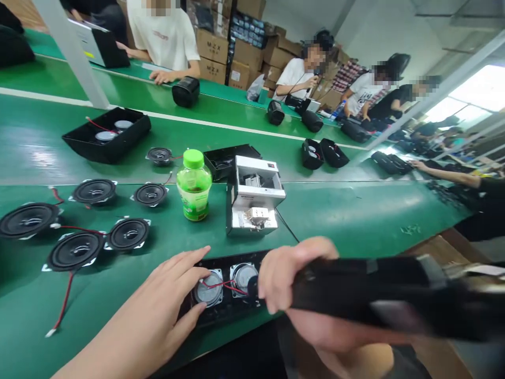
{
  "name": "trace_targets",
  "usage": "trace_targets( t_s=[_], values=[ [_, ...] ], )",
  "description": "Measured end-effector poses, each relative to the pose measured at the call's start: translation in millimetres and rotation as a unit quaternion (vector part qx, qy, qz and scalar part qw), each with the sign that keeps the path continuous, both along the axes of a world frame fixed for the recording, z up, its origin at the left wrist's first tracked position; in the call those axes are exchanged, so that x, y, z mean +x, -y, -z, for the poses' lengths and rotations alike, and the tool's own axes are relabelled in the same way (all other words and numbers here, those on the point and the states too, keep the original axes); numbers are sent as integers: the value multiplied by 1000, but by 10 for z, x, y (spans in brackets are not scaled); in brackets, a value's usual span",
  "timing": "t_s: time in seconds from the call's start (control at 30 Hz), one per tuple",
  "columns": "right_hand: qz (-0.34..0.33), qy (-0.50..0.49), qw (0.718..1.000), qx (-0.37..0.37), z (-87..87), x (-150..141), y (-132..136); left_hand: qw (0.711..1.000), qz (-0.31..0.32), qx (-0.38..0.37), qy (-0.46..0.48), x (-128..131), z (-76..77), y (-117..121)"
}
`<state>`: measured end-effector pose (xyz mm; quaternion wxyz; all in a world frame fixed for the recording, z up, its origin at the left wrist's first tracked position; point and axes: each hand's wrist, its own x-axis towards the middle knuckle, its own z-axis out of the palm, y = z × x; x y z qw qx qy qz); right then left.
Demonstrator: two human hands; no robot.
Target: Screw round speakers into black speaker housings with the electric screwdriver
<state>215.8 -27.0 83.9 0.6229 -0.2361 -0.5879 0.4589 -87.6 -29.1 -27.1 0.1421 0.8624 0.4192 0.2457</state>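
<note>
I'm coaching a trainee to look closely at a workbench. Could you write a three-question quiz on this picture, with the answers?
1. Which of the wearer's hands grips the long, blurred black object?
2. True or false: the green bottle stands upright on the green bench.
3. Which thing is the left hand nearest to?
A. The green bottle
B. A speaker in the black tray
C. A stack of cardboard boxes

Key:
1. The right hand.
2. True.
3. B.
</note>
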Motion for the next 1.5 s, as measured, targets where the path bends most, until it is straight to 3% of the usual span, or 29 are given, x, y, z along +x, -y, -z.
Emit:
trace_targets(
  t_s=[0.07, 0.13, 0.23, 0.33, 0.43, 0.7, 0.93, 1.03, 1.23, 1.4, 1.5],
  values=[
    [23, -41, 999, -6, -284, 111, -258, 1000, 0, 4, -7, -63, 64, -43],
    [83, -51, 995, 17, -456, 179, -596, 1000, -1, 3, -24, -106, 121, -85],
    [131, -14, 990, 52, -442, 182, -1077, 999, -6, 10, -43, -117, 168, -130],
    [139, 7, 989, 51, -297, 130, -1300, 999, -12, 12, -52, -86, 166, -139],
    [131, 14, 991, 21, -268, 83, -1267, 998, -15, 9, -58, -42, 112, -124],
    [164, 2, 985, -61, -409, 16, -1046, 997, -11, -24, -66, 98, -79, -125],
    [39, -55, 990, -125, -505, 123, -690, 996, -1, -57, -63, 94, -162, -180],
    [-13, -17, 990, -142, -443, 20, -672, 997, 15, -41, -67, 96, -206, -227],
    [-26, 3, 989, -146, -166, -280, -726, 998, 18, -47, -35, 161, -269, -192],
    [-15, 39, 986, -159, -142, -330, -739, 997, 17, -64, -36, 193, -313, -214],
    [-18, 56, 990, -128, -121, -335, -754, 997, 17, -63, -41, 197, -315, -237]
  ],
)
